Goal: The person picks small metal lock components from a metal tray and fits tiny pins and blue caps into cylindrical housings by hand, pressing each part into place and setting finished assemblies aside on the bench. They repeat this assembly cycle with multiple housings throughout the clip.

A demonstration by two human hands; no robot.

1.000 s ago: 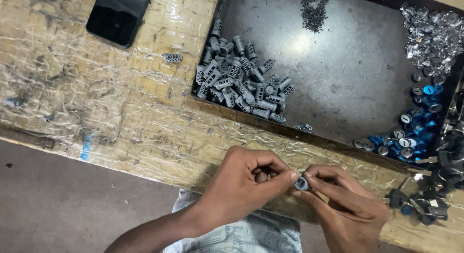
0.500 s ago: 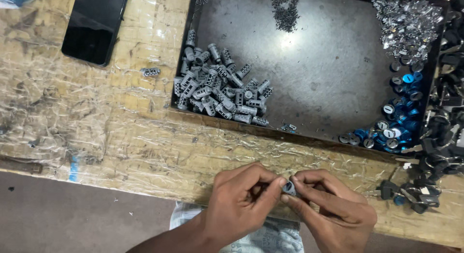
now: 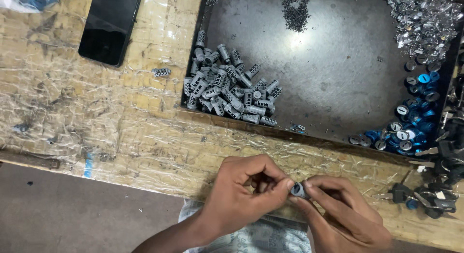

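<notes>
I am looking at a small assembly workshop: a worn wooden desk (image 3: 96,122) wrapped in plastic film is carrying a dark metal tray (image 3: 338,79) heaped with grey lock cylinders (image 3: 227,91), blue caps (image 3: 411,122) and keys (image 3: 435,195).

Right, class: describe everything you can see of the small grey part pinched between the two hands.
The small grey part looks like a short metal cylinder, dull grey with a darker end face turned toward the camera. It is held above the table's near edge, pinched between the left hand's fingertips and the right hand's fingertips. Fingers hide most of its body, so finer details cannot be told.
</notes>
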